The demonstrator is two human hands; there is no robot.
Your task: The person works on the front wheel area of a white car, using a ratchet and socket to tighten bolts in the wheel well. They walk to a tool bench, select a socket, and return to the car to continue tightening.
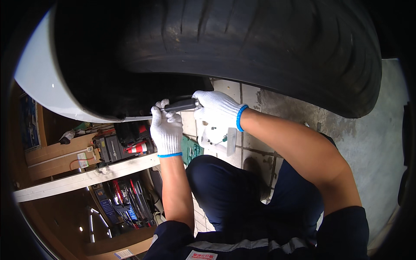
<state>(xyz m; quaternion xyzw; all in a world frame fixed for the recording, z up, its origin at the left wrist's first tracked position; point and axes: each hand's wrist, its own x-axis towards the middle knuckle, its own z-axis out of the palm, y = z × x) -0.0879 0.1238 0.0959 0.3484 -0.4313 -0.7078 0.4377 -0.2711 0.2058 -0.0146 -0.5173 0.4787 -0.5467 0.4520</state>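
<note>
Both my hands wear white knit gloves with blue cuffs and meet at the lower edge of a car's wheel arch. My right hand is closed on a tool with a black handle, which looks like a ratchet or driver. The fingers of my left hand are around the tool's other end, by the rim of the light-coloured fender. The fastener or tip there is hidden by the fingers and shadow. Above the hands hangs a large black tyre.
Below my hands, a white plastic tray with small dark parts and a green tool case lie on the tiled floor. Shelving with tools, boxes and a red-and-white traffic cone stands at left. My knees are close below.
</note>
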